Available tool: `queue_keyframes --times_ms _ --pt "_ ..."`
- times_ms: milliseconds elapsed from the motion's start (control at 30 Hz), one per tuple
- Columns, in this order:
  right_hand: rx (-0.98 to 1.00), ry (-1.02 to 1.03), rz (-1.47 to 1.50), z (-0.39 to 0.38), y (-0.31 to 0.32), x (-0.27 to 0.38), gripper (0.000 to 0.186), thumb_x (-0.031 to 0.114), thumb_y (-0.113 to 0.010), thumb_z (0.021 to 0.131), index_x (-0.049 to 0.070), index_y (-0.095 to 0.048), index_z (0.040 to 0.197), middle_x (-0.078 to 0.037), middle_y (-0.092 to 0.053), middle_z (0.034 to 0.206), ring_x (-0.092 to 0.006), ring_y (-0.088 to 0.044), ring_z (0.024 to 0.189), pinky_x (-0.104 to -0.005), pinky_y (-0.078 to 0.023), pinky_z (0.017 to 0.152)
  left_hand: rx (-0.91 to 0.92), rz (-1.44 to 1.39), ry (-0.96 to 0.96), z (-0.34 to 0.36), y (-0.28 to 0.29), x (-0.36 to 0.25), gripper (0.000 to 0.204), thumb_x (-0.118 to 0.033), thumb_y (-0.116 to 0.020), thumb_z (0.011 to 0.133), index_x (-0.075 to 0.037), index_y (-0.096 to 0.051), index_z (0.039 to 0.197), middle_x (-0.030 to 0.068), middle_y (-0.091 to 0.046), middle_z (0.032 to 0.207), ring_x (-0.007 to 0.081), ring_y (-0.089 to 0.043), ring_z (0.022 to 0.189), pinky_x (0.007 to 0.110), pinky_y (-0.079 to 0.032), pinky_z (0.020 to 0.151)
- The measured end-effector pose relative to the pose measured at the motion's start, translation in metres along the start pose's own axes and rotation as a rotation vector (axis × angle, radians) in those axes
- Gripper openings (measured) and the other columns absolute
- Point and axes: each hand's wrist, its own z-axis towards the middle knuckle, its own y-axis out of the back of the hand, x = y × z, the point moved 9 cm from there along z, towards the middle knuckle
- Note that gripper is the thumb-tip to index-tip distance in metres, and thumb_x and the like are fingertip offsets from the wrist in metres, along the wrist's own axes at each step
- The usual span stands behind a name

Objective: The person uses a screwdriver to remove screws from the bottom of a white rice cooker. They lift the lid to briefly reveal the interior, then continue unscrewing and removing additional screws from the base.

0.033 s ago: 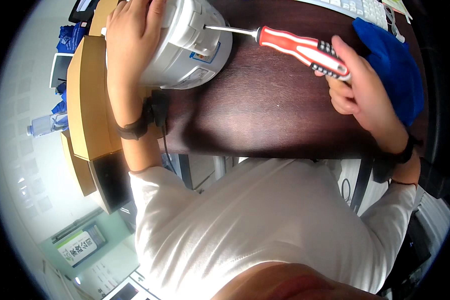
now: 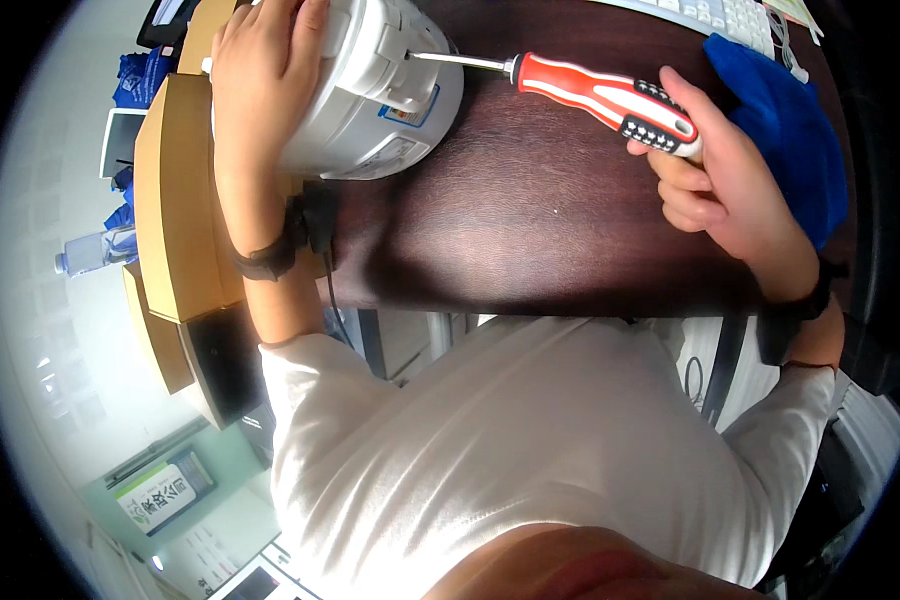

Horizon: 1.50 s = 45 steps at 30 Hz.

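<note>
Screwdriver [image 2: 590,88] lies handle-end in the right grip [image 2: 728,190], shaft pointing left.

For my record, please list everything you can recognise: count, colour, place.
Rounded appliance: one, white, upper left.
Screwdriver: one, red handle, tip at appliance.
Table: one, dark brown, centre.
Cloth: one, blue, right.
Keyboard: one, white, top right.
Cable: one, white, beside keyboard.
Cardboard boxes: at least two, tan, left.
Bottle: one, clear, left.
Sign: one, white, lower left.
Wristbands: at least two, dark, wrists.
Shirt: one, white, lower centre.
Left hand: one, on appliance.
Right hand: one, on screwdriver.
</note>
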Motion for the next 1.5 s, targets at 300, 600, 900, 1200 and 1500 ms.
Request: queue_keyframes --times_ms 300,600,900,1200,1500 --pt "-0.334 1.130 -1.041 -0.049 -0.033 0.053 0.037 0.021 -0.068 0.082 0.001 -0.050 0.107 0.000 -0.054 0.068 -0.0119 -0.056 0.056 -0.0217 -0.047 0.052 -0.005 -0.035 0.012 0.001 0.000 -0.003 0.026 -0.027 -0.047 0.093 -0.004 -0.060 0.093 0.0150 -0.059 0.079 0.0318 -0.053 0.077 0.039 -0.040 0.073" --pt "0.041 0.033 0.080 0.002 0.001 -0.013 0.046 0.050 -0.048 0.090 0.005 -0.053 0.083 0.003 -0.041 0.047 -0.0039 -0.035 0.034 -0.0197 -0.025 0.032 0.003 -0.006 0.031 0.000 -0.001 0.002 0.027 -0.028 -0.048 0.093 -0.005 -0.061 0.096 0.0148 -0.059 0.078 0.0299 -0.053 0.077 0.038 -0.040 0.075" --pt "-0.387 1.160 -1.196 -0.044 -0.030 0.055 0.038 0.033 -0.059 0.088 -0.003 -0.054 0.096 -0.011 -0.060 0.074 -0.0117 -0.057 0.057 -0.0233 -0.043 0.046 0.010 -0.033 0.071 0.000 0.000 0.001 0.029 -0.029 -0.047 0.093 -0.004 -0.060 0.095 0.0154 -0.058 0.078 0.0301 -0.053 0.077 0.038 -0.040 0.074" --pt "0.163 -0.021 0.040 0.003 -0.007 -0.008 0.044 0.046 -0.049 0.091 0.003 -0.058 0.083 0.003 -0.046 0.051 -0.0079 -0.043 0.039 -0.0222 -0.034 0.038 0.020 -0.062 0.071 0.000 -0.002 0.003 0.029 -0.029 -0.047 0.093 -0.003 -0.060 0.096 0.0158 -0.059 0.081 0.0304 -0.054 0.077 0.037 -0.042 0.072" --pt "-0.064 0.653 -0.648 -0.007 -0.002 0.028 0.033 0.029 -0.062 0.085 0.003 -0.049 0.099 -0.007 -0.056 0.070 -0.0157 -0.056 0.057 -0.0267 -0.046 0.052 0.020 -0.056 0.056 0.001 -0.001 0.002 0.031 -0.030 -0.047 0.094 -0.002 -0.060 0.097 0.0158 -0.060 0.083 0.0302 -0.054 0.078 0.037 -0.042 0.072"
